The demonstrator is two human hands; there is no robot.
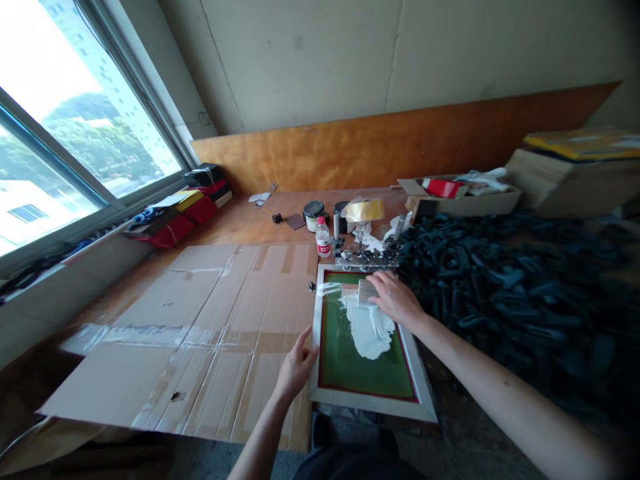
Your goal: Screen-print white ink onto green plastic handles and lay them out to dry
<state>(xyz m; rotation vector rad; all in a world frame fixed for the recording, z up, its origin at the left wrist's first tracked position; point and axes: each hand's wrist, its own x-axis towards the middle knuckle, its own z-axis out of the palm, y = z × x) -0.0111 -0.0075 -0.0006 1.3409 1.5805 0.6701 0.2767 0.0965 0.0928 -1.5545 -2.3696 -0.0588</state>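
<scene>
Hands at work now: right hand (395,298) curls over a wooden squeegee (367,292) at the frame's far end; left hand (299,365), fingers open, meets the left rail; the screen-printing frame (373,405) lies lower centre, long axis pointing away; white ink (367,330) sits just below the squeegee, nearer the right hand.

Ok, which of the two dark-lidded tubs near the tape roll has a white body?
The left tub, nearer the window; the other tub, partly behind the packing tape, looks dark all over.
</scene>
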